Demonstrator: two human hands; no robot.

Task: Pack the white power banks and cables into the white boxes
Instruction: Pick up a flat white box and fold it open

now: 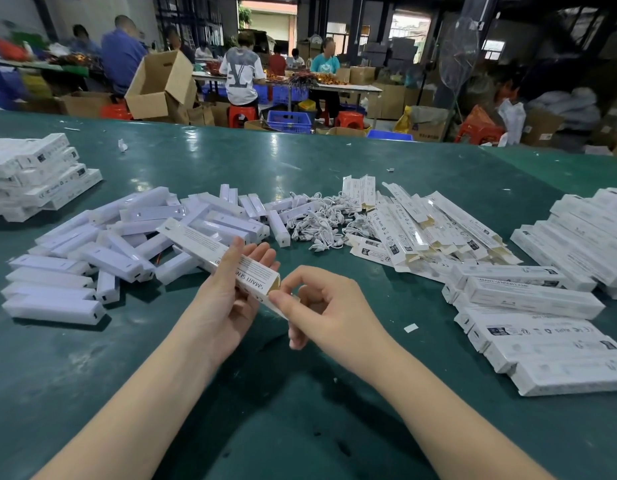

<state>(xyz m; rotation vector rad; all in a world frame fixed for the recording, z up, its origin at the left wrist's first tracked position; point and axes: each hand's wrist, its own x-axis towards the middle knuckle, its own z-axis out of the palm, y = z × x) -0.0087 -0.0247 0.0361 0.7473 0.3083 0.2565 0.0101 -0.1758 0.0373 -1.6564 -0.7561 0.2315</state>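
My left hand (pixel 230 289) holds a long white box (pixel 213 247) from below, thumb on its top face, its far end pointing up-left. My right hand (pixel 320 303) pinches the flap at the box's near open end (pixel 275 284). A heap of white power banks (pixel 127 237) lies on the green table to the left. Coiled white cables (pixel 317 223) are piled in the middle behind the hands. Flat unfolded white boxes (pixel 431 226) lie fanned out to the right of the cables.
Filled or closed white boxes are stacked at the right (pixel 542 323) and at the far left (pixel 36 174). The green table (pixel 265 393) extends toward me. Beyond its far edge, people sit at other tables among cardboard cartons (pixel 158 84) and blue crates (pixel 289 121).
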